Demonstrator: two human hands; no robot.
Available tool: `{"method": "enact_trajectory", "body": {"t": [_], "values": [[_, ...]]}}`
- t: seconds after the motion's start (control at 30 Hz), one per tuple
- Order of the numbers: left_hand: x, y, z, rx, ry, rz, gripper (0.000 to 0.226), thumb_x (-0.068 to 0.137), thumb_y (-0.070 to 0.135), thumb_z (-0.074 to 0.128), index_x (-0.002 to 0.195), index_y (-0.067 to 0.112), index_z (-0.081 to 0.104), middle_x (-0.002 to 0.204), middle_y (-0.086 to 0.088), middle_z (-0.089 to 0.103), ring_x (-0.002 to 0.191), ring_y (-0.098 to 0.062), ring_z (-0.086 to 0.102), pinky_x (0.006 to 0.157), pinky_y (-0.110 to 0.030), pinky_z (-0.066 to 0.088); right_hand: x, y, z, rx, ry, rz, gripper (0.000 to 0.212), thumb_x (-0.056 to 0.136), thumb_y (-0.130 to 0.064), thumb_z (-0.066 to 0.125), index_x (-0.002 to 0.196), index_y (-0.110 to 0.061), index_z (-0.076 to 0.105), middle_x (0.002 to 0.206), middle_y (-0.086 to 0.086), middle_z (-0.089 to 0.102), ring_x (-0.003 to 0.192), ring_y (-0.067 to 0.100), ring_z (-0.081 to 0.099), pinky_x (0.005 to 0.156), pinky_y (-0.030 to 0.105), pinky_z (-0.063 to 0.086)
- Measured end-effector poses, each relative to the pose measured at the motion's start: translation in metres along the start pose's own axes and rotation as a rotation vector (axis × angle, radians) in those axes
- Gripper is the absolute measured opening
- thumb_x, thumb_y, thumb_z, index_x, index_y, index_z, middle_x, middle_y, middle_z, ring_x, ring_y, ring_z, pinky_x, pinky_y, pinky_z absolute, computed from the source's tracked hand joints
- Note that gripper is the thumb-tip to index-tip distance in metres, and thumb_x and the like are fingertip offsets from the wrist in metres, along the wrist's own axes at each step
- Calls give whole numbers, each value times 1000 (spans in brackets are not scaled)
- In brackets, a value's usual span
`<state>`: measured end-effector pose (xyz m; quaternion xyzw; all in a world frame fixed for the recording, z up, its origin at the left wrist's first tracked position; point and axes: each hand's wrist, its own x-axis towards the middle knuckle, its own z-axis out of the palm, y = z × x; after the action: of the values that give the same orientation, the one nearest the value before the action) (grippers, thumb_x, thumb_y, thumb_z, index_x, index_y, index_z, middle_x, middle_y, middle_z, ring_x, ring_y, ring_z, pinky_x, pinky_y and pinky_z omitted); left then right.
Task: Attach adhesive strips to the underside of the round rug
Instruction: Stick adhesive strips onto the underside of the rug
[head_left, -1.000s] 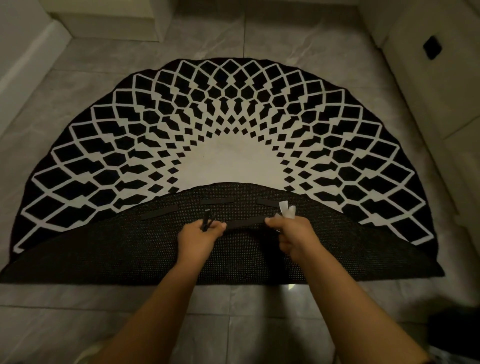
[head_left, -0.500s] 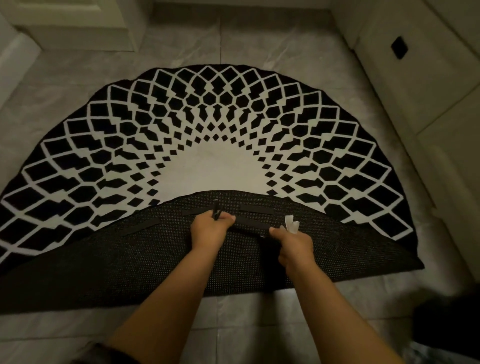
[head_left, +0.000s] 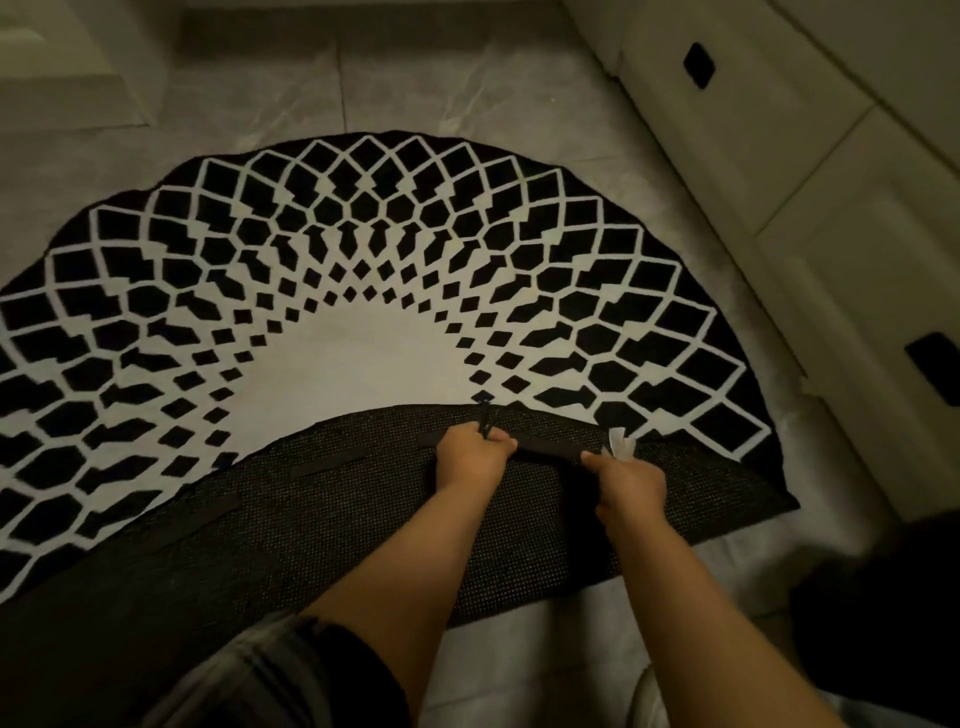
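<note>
Now both hands' grips (head_left: 470, 457) (head_left: 626, 480) hold adhesive strip (head_left: 548, 447) between them.

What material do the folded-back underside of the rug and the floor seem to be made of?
Rug underside: apparently a dark woven or mesh anti-slip backing, matte, with a fine grid of pale dots. Floor: probably polished stone or marble-look tile, grey with veins, joint lines and soft sheen.

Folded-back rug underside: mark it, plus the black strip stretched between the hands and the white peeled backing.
rug underside (head_left: 322, 525): head view, on bare dark mesh left of the arms.
black strip (head_left: 550, 448): head view, mid-length, between both hands.
white backing (head_left: 621, 446): head view, on the paper above the right hand.
</note>
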<state>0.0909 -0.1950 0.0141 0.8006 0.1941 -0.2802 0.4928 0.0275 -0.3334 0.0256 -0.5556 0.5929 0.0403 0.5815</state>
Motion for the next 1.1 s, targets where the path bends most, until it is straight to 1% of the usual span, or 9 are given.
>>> {"method": "enact_trajectory", "body": {"t": [0.1,0.2,0.27,0.33,0.47,0.67,0.93,1.03,1.1], "values": [[7,5,14,60,-20,23,7,85,21,69,79,18,67,80,3,63,70,-12,58,64,-24,43,12,1,-1,2,43,37,38,80,-21,76,111,-4,63,82,10,61,69,23,58,65,35,51],[14,6,25,106,-23,30,9,87,24,65,86,15,68,85,0,65,67,-10,56,58,-23,42,20,2,-2,20,88,51,41,80,-20,76,114,-2,62,82,9,60,81,27,62,80,41,56],[18,6,31,119,-33,27,12,88,24,64,90,13,69,87,-1,65,67,-10,55,53,-21,39,21,1,-3,19,123,49,41,82,-20,74,115,-1,62,78,7,56,82,26,60,81,40,55],[21,5,35,141,-45,23,11,88,25,64,89,15,68,88,-1,66,69,-11,57,54,-21,40,22,1,-5,22,149,48,38,84,-19,72,116,-1,61,73,5,52,76,24,57,79,39,53],[26,1,41,173,-51,18,11,89,26,63,90,16,67,91,-3,66,75,-17,59,65,-25,45,24,4,-5,22,172,44,31,86,-17,70,112,0,61,71,5,51,63,18,52,74,36,51],[28,-4,46,190,-49,15,16,90,26,61,94,11,68,89,-4,66,71,-16,58,64,-25,45,31,10,-4,-13,179,45,27,85,-19,70,106,-3,63,74,5,55,82,26,61,86,44,54],[29,-6,48,224,-32,-9,15,90,27,61,90,13,66,88,-3,65,74,-18,60,65,-27,48,38,11,-3,-103,177,38,18,87,-20,69,98,-8,63,73,6,55,73,24,59,82,42,55],[29,-5,48,256,-26,2,15,91,28,60,91,14,66,86,-2,63,73,-18,59,64,-27,47,43,7,-4,-257,175,21,25,87,-22,68,103,-4,64,74,7,54,83,28,63,79,42,56],[28,-4,49,301,-16,12,17,92,28,57,93,14,64,87,-3,62,75,-19,60,63,-27,47,45,3,-5,-382,172,-10,22,88,-20,66,101,-2,64,77,8,56,82,27,62,70,37,54]]}}
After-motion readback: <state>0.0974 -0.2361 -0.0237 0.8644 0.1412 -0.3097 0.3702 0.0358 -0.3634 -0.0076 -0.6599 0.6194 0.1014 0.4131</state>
